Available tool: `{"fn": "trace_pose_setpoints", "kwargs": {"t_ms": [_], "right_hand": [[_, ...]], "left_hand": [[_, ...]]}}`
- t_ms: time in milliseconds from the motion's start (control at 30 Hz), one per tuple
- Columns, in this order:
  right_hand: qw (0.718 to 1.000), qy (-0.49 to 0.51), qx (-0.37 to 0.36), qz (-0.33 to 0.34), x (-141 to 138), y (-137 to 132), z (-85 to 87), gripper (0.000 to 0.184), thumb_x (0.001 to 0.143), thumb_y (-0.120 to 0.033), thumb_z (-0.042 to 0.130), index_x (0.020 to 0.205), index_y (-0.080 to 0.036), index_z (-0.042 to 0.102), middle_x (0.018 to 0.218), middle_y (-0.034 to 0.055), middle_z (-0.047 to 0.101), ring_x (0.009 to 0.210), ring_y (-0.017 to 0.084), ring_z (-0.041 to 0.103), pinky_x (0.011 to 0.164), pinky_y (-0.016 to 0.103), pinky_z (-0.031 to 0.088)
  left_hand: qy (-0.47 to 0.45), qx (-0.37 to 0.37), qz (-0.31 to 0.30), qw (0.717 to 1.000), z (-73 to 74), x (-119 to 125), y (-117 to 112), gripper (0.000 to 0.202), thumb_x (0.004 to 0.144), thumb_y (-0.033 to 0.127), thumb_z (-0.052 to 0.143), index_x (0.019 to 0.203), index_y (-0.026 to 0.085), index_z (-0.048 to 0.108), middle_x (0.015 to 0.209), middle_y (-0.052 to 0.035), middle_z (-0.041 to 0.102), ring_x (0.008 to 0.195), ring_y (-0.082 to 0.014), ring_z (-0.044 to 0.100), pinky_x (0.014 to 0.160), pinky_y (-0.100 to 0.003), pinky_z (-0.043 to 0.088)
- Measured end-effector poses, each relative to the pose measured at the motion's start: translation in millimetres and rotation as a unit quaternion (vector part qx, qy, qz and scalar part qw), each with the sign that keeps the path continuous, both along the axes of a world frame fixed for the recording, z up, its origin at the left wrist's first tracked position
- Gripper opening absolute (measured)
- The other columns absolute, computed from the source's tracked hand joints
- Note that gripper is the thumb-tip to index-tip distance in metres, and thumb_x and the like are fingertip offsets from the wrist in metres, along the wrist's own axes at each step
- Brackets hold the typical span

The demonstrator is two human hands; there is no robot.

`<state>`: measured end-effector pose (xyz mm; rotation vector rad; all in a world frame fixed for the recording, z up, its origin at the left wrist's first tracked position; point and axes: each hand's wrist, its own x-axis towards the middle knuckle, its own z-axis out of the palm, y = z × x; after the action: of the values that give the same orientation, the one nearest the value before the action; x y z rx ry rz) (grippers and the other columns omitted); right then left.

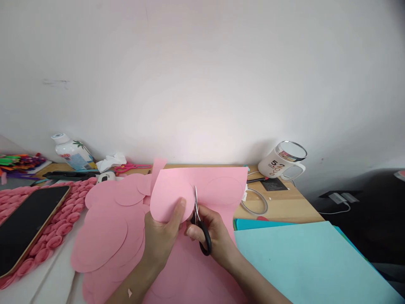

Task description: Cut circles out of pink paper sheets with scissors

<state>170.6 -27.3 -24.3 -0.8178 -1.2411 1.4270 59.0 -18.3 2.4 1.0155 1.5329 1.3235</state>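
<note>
I see pink paper sheet (pixel 218 185) mid-frame, lifted off wooden bench (pixel 284 204), rounded flap curled up toward camera. My left hand (pixel 163 236): grip clamped on flap, thumb on front face. Tool: black-handled scissors (pixel 200 223), blades upright in sheet, just right of thumb. My right hand (pixel 218 238): grip closed through scissor loops.

Left of hands: stack of cut pink paper circles (pixel 104 232), then pink rosette mat (pixel 60 228) carrying black tablet (pixel 28 223). Right: light blue paper sheet (pixel 303 261), flat on bench. Rear, near wall: white mug (pixel 281 162), white plastic bottle (pixel 71 153), pink-handled scissors (pixel 131 167).
</note>
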Motion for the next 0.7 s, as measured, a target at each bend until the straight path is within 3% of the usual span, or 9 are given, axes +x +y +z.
{"fn": "trace_pose_setpoints", "kwargs": {"t_ms": [700], "right_hand": [[0.999, -0.018, -0.037, -0.005, 2.3, -0.1, -3.2, 0.035, 0.068, -0.045, 0.070, 0.064, -0.019, 0.048, 0.050, -0.0060, 0.043, 0.047, 0.009, 0.036, 0.045, 0.022, 0.030]], "left_hand": [[-0.018, -0.013, 0.010, 1.000, 3.3, -2.4, 2.5, 0.032, 0.051, 0.032, 0.073, 0.041, 0.018, 0.046, 0.035, 0.0060, 0.040, 0.037, -0.0108, 0.044, 0.032, -0.021, 0.036]]}}
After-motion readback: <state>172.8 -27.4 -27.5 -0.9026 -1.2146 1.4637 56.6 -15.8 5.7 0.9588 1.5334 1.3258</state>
